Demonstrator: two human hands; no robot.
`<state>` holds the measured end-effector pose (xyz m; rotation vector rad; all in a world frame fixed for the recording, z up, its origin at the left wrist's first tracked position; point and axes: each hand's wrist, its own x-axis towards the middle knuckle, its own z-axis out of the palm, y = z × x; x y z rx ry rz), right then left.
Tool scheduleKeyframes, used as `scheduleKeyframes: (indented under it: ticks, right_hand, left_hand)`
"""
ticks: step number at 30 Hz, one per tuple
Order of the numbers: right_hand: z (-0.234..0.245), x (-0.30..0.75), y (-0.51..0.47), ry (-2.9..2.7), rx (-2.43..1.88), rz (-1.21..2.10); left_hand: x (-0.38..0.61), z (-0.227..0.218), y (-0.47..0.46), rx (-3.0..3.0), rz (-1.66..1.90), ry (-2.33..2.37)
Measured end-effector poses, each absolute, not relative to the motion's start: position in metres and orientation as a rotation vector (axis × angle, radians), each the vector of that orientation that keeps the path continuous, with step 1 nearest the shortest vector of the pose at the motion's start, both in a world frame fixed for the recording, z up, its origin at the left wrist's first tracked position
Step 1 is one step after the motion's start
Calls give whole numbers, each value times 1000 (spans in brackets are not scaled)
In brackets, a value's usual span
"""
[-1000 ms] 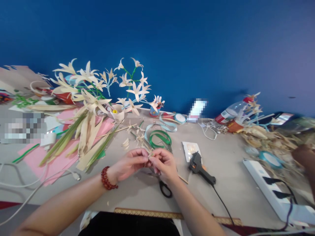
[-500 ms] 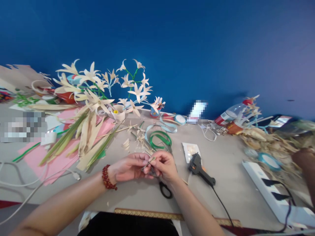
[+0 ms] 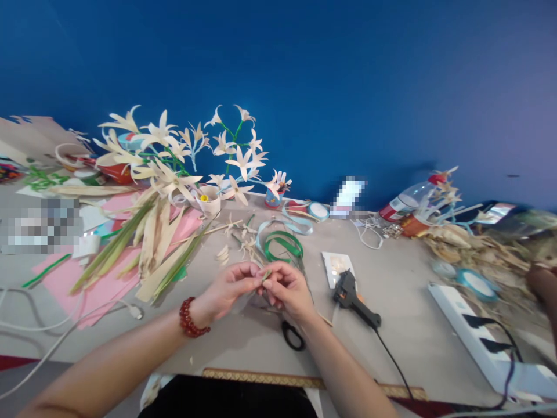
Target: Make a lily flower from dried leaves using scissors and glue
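My left hand [image 3: 232, 288] and my right hand [image 3: 287, 288] meet at the middle of the table, fingertips together. Between them they pinch a small, thin green strip [image 3: 267, 274]; its lower part is hidden by my fingers. A black scissor handle [image 3: 293, 336] shows on the table just below my right hand. Beyond my fingers lies a coil of green ribbon [image 3: 284, 247], with a loop of pale blue ribbon [image 3: 300, 223] behind it. Small pale husk flowers [image 3: 248, 247] are scattered beside the coil.
A black glue gun [image 3: 354, 299] rests right of my hands, its cord running to a white power strip [image 3: 465, 339]. Corn husks [image 3: 159, 238] cover pink paper [image 3: 61, 284] at left. Husk flowers [image 3: 174, 180] stand behind. At the right edge another person's hand [image 3: 542, 284] reaches in.
My left fingers have closed in around the green strip, which now stands more upright between both hands' fingertips. The other person's hand at the right edge has shifted slightly.
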<state>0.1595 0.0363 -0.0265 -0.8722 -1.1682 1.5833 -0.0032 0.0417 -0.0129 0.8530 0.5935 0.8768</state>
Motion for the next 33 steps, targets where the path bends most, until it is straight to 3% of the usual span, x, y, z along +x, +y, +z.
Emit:
scheduleKeyframes:
  ticks: [9, 33]
  right_hand:
    - [-33, 151, 33, -1131, -1014, 1379]
    - [-27, 153, 30, -1087, -1041, 1309]
  left_hand:
    - [-3, -32, 40, 1154, 1072, 824]
    - [-5, -23, 49, 1374, 989, 890]
